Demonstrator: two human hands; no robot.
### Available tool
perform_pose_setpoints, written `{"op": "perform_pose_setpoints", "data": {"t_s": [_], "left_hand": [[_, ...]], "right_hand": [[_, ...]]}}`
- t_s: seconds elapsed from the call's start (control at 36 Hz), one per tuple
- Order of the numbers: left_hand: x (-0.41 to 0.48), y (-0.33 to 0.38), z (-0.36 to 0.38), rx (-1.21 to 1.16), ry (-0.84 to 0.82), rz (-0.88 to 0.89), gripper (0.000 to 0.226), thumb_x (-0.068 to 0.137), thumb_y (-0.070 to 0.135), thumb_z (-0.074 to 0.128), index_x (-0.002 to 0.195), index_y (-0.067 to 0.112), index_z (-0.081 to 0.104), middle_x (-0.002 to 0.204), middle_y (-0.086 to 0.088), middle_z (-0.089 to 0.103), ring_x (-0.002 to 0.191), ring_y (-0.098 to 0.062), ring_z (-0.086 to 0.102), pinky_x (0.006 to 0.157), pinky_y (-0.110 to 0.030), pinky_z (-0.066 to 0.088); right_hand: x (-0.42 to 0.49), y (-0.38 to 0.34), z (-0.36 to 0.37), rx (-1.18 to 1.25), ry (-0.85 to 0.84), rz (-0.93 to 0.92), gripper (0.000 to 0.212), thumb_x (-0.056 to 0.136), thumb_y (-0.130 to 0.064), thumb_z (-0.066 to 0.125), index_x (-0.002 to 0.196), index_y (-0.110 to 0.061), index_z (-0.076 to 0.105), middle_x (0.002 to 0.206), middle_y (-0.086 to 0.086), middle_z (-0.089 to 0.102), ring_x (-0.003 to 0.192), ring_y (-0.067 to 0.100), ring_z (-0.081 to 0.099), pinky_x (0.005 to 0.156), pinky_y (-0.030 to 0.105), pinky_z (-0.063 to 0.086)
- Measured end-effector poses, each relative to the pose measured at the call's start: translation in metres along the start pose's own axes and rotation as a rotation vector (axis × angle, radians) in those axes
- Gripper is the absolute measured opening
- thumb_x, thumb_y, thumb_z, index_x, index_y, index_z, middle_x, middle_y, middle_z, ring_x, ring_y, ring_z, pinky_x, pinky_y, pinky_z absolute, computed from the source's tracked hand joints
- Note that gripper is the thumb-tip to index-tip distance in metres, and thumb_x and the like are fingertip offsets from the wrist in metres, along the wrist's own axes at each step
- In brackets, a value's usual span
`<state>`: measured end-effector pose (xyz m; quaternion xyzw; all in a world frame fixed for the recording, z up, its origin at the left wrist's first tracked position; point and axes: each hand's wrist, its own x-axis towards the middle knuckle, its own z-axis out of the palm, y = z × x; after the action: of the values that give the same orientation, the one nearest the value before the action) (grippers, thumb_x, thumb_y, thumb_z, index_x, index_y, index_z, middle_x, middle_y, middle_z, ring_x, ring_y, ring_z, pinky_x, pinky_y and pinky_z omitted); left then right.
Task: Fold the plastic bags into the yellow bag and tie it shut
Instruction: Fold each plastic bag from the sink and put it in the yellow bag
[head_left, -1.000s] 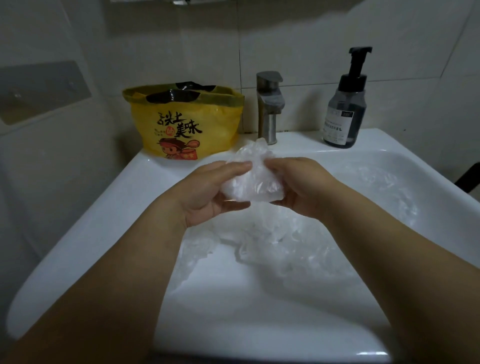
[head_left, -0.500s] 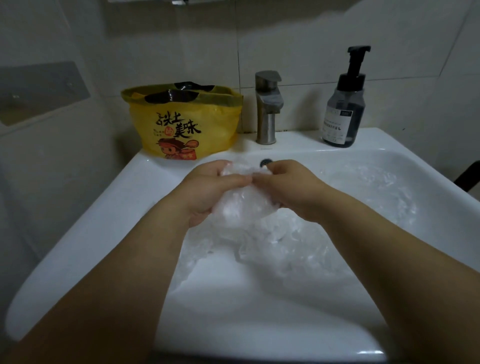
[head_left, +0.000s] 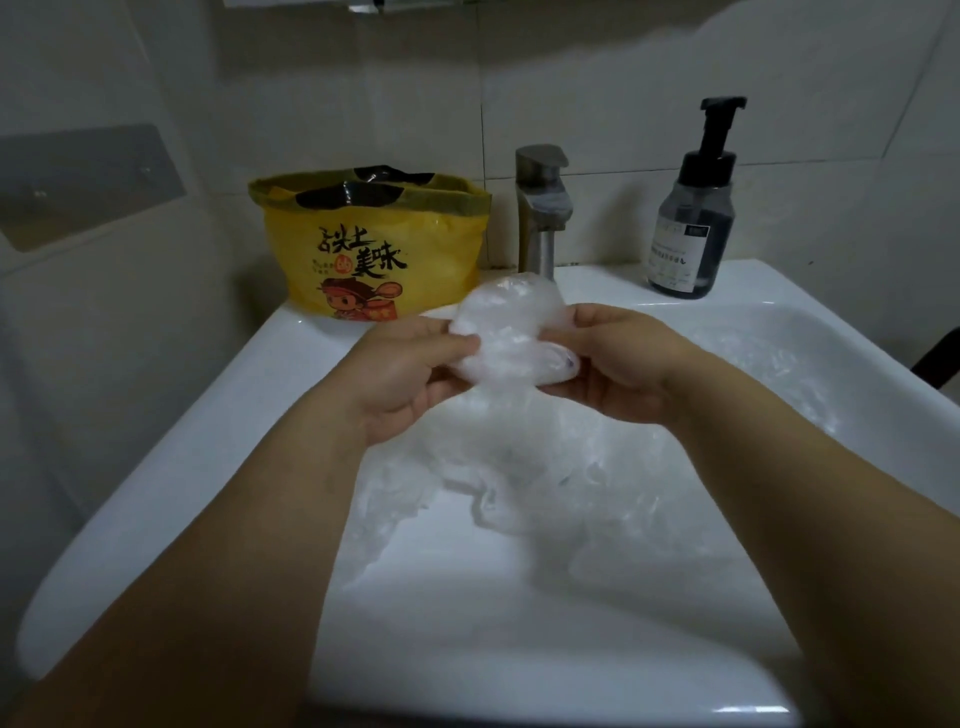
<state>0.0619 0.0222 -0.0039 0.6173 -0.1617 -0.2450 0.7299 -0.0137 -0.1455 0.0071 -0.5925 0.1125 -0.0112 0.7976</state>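
Note:
A bunched clear plastic bag (head_left: 506, 332) is held above the sink between both hands. My left hand (head_left: 402, 371) grips its left side with thumb on top. Its right side is pinched by my right hand (head_left: 621, 358). More crumpled clear plastic bags (head_left: 545, 467) lie loose in the basin below and to the right. The yellow bag (head_left: 371, 260), printed with black characters and a cartoon figure, stands open on the sink's back left ledge, with dark plastic showing at its mouth.
The white sink (head_left: 197, 431) fills the lower view. A metal faucet (head_left: 540, 208) stands at the back centre. A dark pump soap bottle (head_left: 693, 223) sits at the back right ledge. Tiled wall lies behind.
Both hands have lifted the bunched clear bag up out of the basin and spread slightly apart, so the bundle sits higher, near the faucet base.

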Motion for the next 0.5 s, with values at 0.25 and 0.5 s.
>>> {"op": "perform_pose_setpoints", "data": {"t_s": [0.25, 0.5], "left_hand": [[-0.0054, 0.0054, -0.0031, -0.008, -0.062, -0.042, 0.027, 0.093, -0.011, 0.046, 0.114, -0.001, 0.060, 0.101, -0.014, 0.065, 0.082, -0.016, 0.061, 0.063, -0.018, 0.057], [-0.0074, 0.0069, -0.0041, -0.046, -0.097, -0.056, 0.035, 0.093, -0.013, 0.045, 0.122, 0.002, 0.059, 0.092, -0.008, 0.067, 0.068, -0.009, 0.062, 0.061, -0.020, 0.056]], "right_hand": [[-0.0085, -0.0087, -0.0097, -0.060, -0.111, -0.032, 0.023, 0.092, 0.008, 0.046, 0.079, -0.005, 0.058, 0.077, 0.012, 0.065, 0.061, 0.018, 0.066, 0.056, 0.025, 0.058], [-0.0092, -0.0094, -0.0088, -0.073, -0.169, -0.035, 0.032, 0.092, 0.012, 0.037, 0.071, -0.006, 0.053, 0.061, 0.009, 0.061, 0.048, 0.016, 0.058, 0.045, 0.022, 0.053]]}}
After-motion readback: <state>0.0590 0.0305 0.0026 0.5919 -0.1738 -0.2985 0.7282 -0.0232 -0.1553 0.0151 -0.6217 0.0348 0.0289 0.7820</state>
